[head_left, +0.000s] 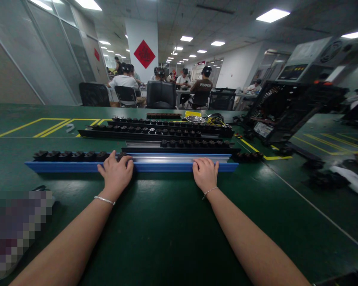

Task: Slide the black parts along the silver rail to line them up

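Observation:
A long blue channel rail (pixel 164 167) with a silvery inner track lies crosswise on the table before me. Several chunky black blocks (pixel 68 156) sit in a row in its left half; the track's right part is bare. My left hand (pixel 117 173) reaches over the front wall, its fingers curled around a black block (pixel 121 155) at the row's right end, partly hidden by the fingers. Toward the rail's right end, my right hand (pixel 205 173) grips the front wall, fingertips over the upper edge and thumb at the side.
Behind the blue rail lie black rails (pixel 179 150) with similar blocks. A yellow tray (pixel 193 114) and a metal dish (pixel 196 119) stand farther back. Loose black blocks (pixel 248 157) lie off the right end. An open computer case (pixel 274 111) stands at right; people sit beyond.

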`<state>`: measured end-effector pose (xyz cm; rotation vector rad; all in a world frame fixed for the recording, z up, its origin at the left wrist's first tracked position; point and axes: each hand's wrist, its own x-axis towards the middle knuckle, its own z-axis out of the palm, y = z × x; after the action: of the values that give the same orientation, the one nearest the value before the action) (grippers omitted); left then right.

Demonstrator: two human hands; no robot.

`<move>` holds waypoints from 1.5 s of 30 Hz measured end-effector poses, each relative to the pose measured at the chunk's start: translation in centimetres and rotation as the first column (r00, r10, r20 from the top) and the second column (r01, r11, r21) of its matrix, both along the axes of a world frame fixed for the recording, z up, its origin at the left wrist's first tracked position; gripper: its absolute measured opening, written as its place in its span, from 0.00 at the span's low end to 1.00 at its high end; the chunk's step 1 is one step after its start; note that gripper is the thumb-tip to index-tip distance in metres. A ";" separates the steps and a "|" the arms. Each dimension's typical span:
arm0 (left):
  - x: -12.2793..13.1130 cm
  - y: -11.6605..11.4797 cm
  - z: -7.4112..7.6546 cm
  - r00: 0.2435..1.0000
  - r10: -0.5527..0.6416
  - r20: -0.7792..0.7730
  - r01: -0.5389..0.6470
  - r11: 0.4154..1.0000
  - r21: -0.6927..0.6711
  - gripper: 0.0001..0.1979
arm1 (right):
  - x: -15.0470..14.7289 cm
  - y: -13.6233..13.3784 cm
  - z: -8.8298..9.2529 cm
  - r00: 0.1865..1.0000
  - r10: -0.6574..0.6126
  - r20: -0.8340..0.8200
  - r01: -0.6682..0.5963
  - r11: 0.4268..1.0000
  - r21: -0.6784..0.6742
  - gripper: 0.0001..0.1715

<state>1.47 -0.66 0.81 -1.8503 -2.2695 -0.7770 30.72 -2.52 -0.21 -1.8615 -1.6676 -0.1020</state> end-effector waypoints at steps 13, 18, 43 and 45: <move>-0.2 0.0 0.4 0.999 -0.030 -0.036 0.026 0.995 -0.101 0.24 | -0.1 -0.1 0.3 1.000 -0.011 0.007 0.011 1.000 -0.011 0.20; -0.1 -0.1 0.6 0.998 -0.033 -0.048 0.028 0.994 -0.104 0.24 | -0.1 0.0 0.1 1.000 -0.012 0.013 0.012 1.000 -0.003 0.20; 0.0 0.0 0.6 0.995 -0.060 -0.082 0.047 0.989 -0.142 0.24 | -0.1 0.1 0.1 1.000 -0.012 0.021 0.013 1.000 -0.021 0.21; 0.1 0.0 0.7 0.995 -0.057 -0.083 0.045 0.988 -0.147 0.24 | -0.1 0.0 0.1 1.000 -0.015 0.018 0.015 1.000 -0.021 0.21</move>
<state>1.54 -0.68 1.47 -1.9694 -2.2880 -0.5399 30.57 -2.48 -0.12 -1.8947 -1.6733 -0.1081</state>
